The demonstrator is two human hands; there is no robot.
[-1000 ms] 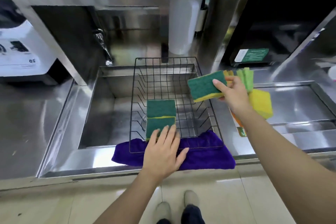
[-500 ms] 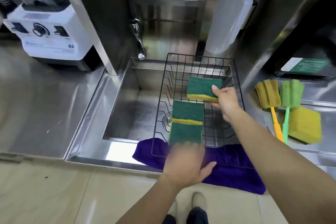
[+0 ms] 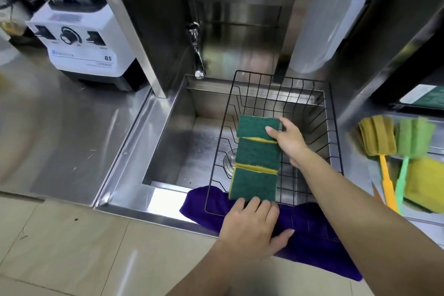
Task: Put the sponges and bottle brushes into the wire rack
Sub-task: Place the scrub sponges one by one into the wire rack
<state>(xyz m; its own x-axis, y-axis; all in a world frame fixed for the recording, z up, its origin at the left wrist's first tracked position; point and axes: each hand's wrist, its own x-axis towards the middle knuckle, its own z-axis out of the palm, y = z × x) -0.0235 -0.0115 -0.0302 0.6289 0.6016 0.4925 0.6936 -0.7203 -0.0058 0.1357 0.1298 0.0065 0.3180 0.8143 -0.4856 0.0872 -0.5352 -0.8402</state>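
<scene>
Head view: your right hand [image 3: 289, 138] pinches the third sponge [image 3: 258, 128], standing it behind two others in the wire rack [image 3: 335, 142]; your left hand [image 3: 252, 220] lies open, steadying the front sponge [image 3: 253, 184]; bottle brushes [image 3: 382, 149] wait on the counter to the right

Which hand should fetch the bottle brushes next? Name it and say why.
Right. The right hand, setting the third sponge in the wire rack, is nearer the yellow bottle brush and green bottle brush. The left hand rests by the nearest sponge.
</scene>
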